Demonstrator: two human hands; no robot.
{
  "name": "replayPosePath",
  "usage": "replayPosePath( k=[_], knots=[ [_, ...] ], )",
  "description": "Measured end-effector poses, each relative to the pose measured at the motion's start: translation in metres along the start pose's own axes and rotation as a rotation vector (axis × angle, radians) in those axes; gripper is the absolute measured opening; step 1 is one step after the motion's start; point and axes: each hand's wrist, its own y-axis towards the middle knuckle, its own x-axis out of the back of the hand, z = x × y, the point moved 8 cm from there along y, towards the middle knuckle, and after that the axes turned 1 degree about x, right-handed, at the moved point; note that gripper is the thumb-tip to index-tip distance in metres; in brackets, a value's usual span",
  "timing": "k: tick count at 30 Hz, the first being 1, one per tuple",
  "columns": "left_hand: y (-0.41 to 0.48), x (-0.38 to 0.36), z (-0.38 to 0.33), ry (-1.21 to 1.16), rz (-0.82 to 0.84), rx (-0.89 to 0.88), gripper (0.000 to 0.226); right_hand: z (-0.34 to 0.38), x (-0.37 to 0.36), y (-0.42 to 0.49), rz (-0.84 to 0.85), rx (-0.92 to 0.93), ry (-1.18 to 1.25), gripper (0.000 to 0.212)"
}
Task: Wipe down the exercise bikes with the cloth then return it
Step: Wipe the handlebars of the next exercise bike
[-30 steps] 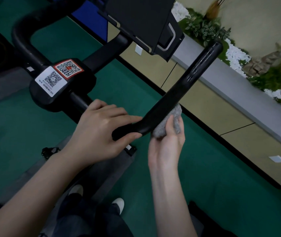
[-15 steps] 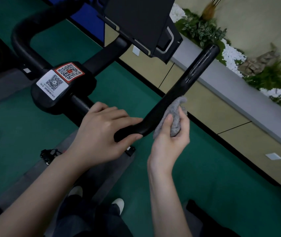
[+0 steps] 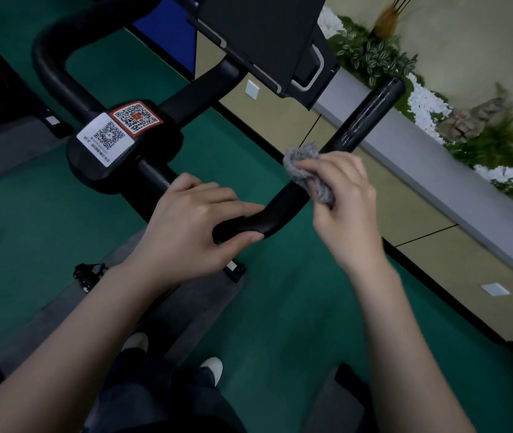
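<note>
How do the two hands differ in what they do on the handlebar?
The left hand grips the handlebar bare, at its bend; the right hand holds a grey cloth against it, farther up. Both are on the same bar.

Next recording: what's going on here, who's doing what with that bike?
A person stands at an exercise bike and wipes its handlebar. The right hand grips a bunched grey cloth and presses it against the bar about halfway along the right-side arm. The left hand grips the near bend of the same bar, fingers over the top and thumb underneath. The far end of the bar, beyond the cloth, is uncovered. The cloth has not been returned.
</note>
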Motion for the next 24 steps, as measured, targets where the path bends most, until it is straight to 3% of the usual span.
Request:
replayPosePath(
  k=[7,13,17,21,24],
  knots=[
    [0.001,0.001,-0.002,-0.018,0.001,0.003,0.039,0.018,-0.019,0.035,0.613,0.202,-0.065,0.033],
    [0.001,0.001,0.000,-0.021,0.002,0.025,0.038,0.029,-0.051,0.049,1.104,0.115,-0.001,0.022],
    [0.002,0.002,0.000,-0.023,-0.002,0.032,0.037,0.030,-0.065,0.056,1.264,0.098,-0.132,0.024],
    [0.000,0.003,0.001,-0.045,-0.013,0.021,0.034,0.019,-0.067,0.070,1.250,0.059,-0.336,0.027],
    [0.000,0.002,0.001,-0.041,-0.018,0.015,0.036,0.026,-0.073,0.062,1.303,0.032,-0.264,0.027]
  ],
)
